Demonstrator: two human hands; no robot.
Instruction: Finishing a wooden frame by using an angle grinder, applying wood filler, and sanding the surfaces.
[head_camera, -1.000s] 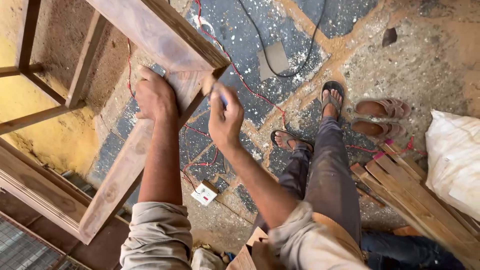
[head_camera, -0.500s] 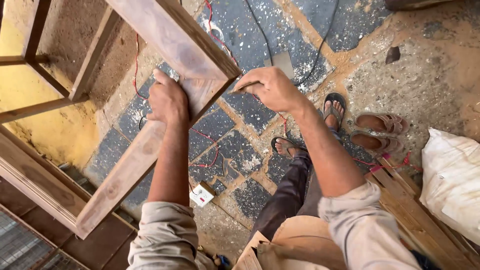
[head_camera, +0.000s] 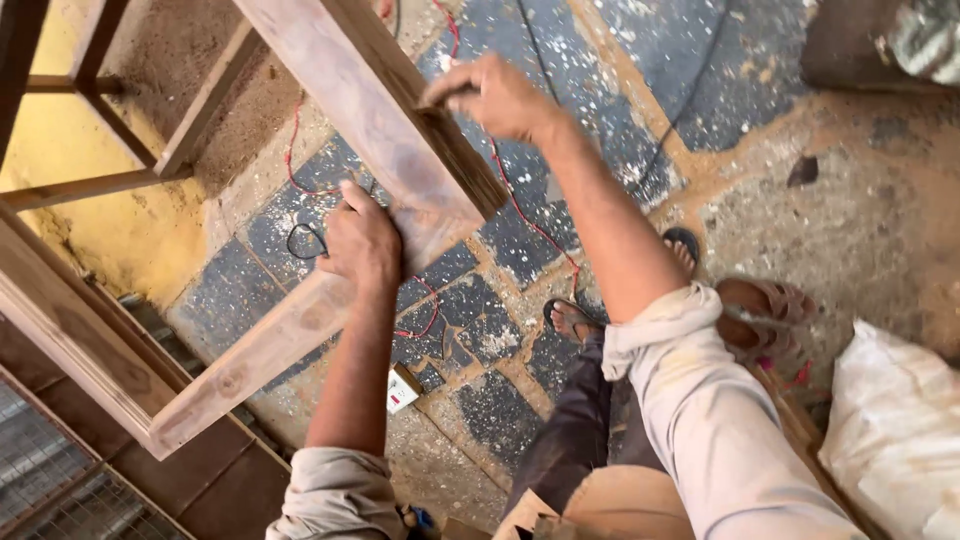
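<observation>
Sleeves of pale cloth, rolled above the elbows, are seen at the bottom edge, and both bare forearms are stretched away from the body over a stone floor (head_camera: 760, 220) dusted with sawdust. The left hand (head_camera: 362, 245) is laid palm down, wrist bent slightly back, with its fingers wrapped over the edge of the wooden frame (head_camera: 350, 100) at the corner where a wide upper rail is met by a lower rail (head_camera: 250, 360) running down to the left. The grip is closed on the wood. The right arm is reached higher and further, elbow bent and forearm slanting up to the left, and the right hand (head_camera: 495, 98) is held at the far edge of the wide rail, just above the corner joint. Its fingers are curled together and pinched on something small and dark at the wood; what that thing is cannot be told, as it is mostly hidden by the fingers.

Below the arms, dark trousers and a sandalled foot (head_camera: 570, 318) are seen. Beside it another pair of feet in sandals (head_camera: 765, 300) is placed, belonging to a second person. A white socket block (head_camera: 402, 390) and a thin red wire (head_camera: 520, 215) are lain on the floor under the frame. A white sack (head_camera: 895, 430) is set at the right edge. Further off, a yellow wall (head_camera: 90, 230) is seen through the frame.
</observation>
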